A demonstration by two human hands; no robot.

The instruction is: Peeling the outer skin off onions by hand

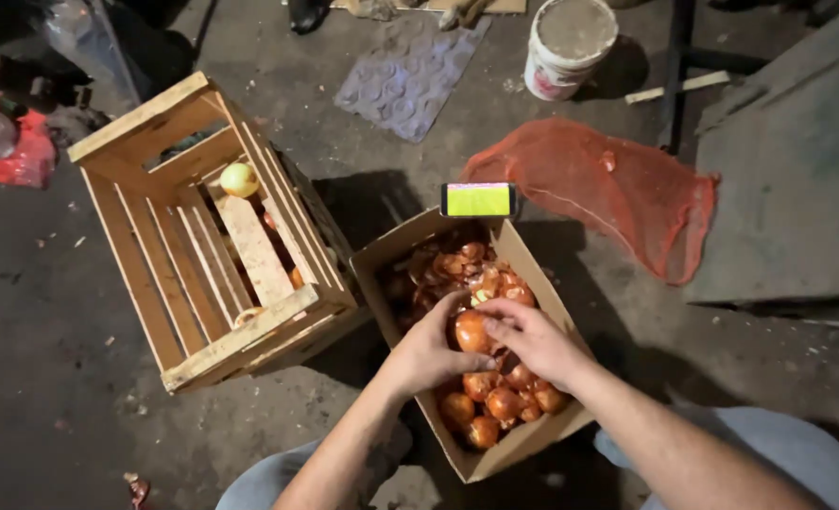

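Over an open cardboard box (382, 260), my left hand (429, 351) cups an orange-brown onion (471, 332) from the left. My right hand (533, 338) has its fingertips on the same onion's top right side, at its skin. The box holds several onions (495, 401) at its near end and loose onion skins (457, 264) at its far end. A phone with a lit yellow-green screen (478, 199) leans on the box's far edge.
A slatted wooden crate (212, 349) stands left of the box with a pale peeled onion (239, 178) inside. An orange mesh sack (608, 184) lies behind the box. A white bucket (569, 45) stands at the back. A grey slab (797, 179) sits right.
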